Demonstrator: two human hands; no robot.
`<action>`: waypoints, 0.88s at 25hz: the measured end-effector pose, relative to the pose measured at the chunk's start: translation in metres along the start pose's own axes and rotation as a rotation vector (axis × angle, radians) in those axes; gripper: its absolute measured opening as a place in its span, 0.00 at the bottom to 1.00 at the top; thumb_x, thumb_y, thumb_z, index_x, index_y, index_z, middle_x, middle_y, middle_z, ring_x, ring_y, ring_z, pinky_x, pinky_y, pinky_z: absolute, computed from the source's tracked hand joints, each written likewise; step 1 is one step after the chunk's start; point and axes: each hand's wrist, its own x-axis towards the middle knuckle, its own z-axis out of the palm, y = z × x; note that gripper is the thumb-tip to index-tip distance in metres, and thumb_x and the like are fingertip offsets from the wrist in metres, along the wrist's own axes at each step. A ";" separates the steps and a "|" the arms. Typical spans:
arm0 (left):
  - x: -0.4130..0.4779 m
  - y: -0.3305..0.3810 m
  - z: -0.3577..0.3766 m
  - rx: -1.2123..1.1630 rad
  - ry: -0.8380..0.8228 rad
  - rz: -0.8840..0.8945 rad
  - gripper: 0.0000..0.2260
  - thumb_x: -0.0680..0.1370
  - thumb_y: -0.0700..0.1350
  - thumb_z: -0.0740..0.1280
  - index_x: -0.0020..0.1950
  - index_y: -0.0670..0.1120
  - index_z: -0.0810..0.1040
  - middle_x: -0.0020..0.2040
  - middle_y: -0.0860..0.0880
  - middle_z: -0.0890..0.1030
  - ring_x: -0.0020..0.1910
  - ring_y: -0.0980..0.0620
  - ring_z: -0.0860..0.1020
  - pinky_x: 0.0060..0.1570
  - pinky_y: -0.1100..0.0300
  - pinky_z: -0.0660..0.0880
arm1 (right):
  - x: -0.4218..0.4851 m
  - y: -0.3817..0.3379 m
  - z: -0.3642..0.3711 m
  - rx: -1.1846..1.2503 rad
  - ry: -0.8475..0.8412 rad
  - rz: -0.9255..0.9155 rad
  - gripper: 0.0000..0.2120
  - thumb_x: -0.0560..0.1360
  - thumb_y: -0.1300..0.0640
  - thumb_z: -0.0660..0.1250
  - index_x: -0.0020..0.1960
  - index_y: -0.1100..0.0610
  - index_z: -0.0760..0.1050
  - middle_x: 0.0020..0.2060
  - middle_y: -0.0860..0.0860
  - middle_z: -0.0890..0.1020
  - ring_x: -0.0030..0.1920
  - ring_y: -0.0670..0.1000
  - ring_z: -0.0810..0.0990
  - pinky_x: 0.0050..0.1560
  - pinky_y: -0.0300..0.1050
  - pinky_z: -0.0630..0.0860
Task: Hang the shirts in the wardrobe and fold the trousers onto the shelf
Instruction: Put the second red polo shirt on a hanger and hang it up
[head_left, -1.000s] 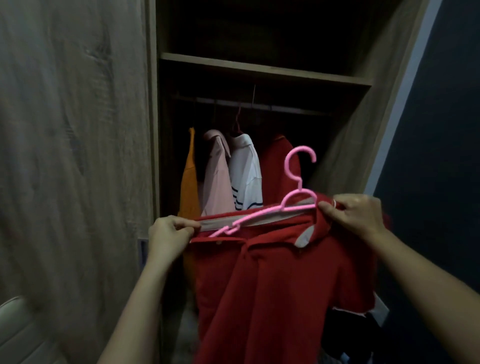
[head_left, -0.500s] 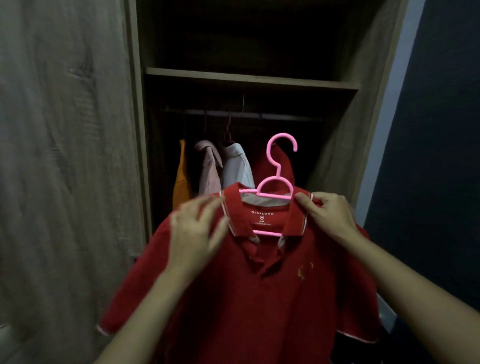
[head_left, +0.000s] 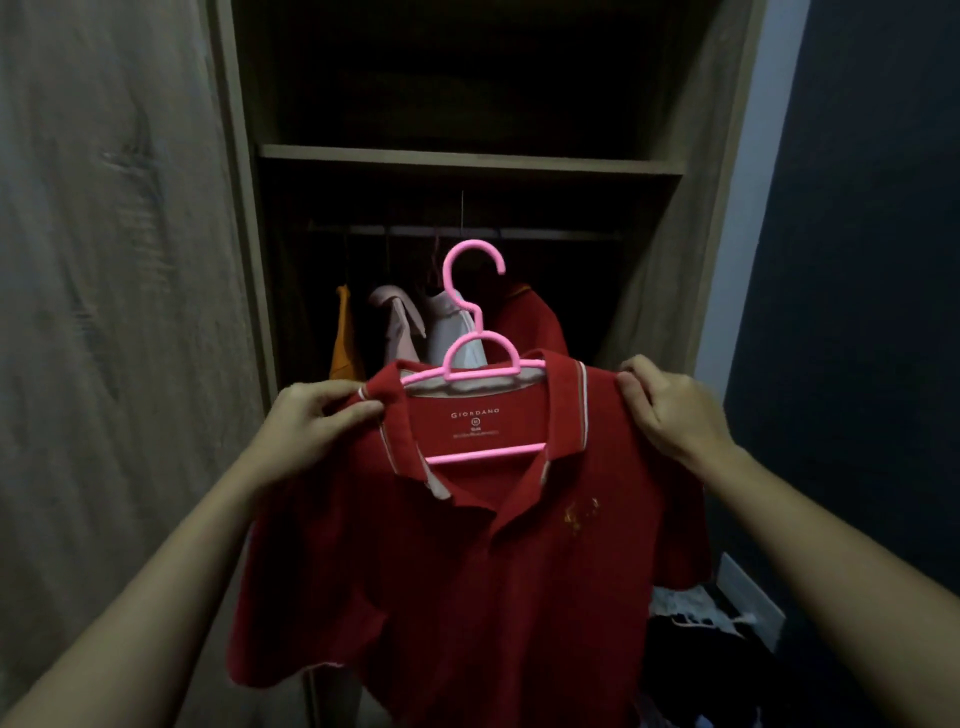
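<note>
A red polo shirt (head_left: 467, 571) hangs on a pink plastic hanger (head_left: 480, 358) in front of the open wardrobe. My left hand (head_left: 311, 421) pinches the shirt's left collar and shoulder. My right hand (head_left: 670, 410) grips the right shoulder. The hanger's hook stands upright, just below the dark rail (head_left: 467, 233). On the rail behind hang an orange shirt (head_left: 345, 343), a pink shirt (head_left: 397, 325), a white shirt (head_left: 457, 332) and another red shirt (head_left: 535, 322).
A wooden shelf (head_left: 467, 158) spans the wardrobe above the rail. The wood-grain door (head_left: 104, 312) stands to the left, a dark wall (head_left: 857, 260) to the right. Dark and light clothes (head_left: 696, 634) lie piled at the lower right.
The shirt went from bunched and tilted to spread squarely on the hanger. My left hand moved from flat on the chest to pinching the left collar; the right hand slid out along the shoulder.
</note>
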 end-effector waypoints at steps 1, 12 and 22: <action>0.001 0.002 0.002 -0.028 -0.023 0.005 0.07 0.71 0.50 0.69 0.45 0.62 0.83 0.44 0.58 0.85 0.43 0.63 0.80 0.45 0.67 0.76 | 0.003 -0.003 0.001 -0.027 0.014 -0.035 0.35 0.74 0.32 0.37 0.57 0.53 0.72 0.42 0.53 0.83 0.42 0.57 0.82 0.40 0.48 0.74; -0.011 -0.051 -0.005 0.013 -0.054 -0.290 0.21 0.70 0.50 0.75 0.60 0.59 0.71 0.55 0.54 0.79 0.53 0.57 0.78 0.56 0.61 0.73 | 0.027 -0.023 -0.010 0.190 0.150 0.257 0.19 0.71 0.35 0.61 0.47 0.50 0.76 0.40 0.51 0.83 0.46 0.55 0.81 0.43 0.48 0.71; -0.025 -0.072 -0.027 0.436 0.535 -0.243 0.11 0.81 0.43 0.60 0.50 0.35 0.76 0.43 0.34 0.80 0.43 0.39 0.79 0.41 0.56 0.66 | 0.006 0.006 -0.011 0.088 0.094 0.332 0.23 0.69 0.32 0.62 0.49 0.48 0.80 0.44 0.52 0.85 0.49 0.57 0.81 0.44 0.48 0.73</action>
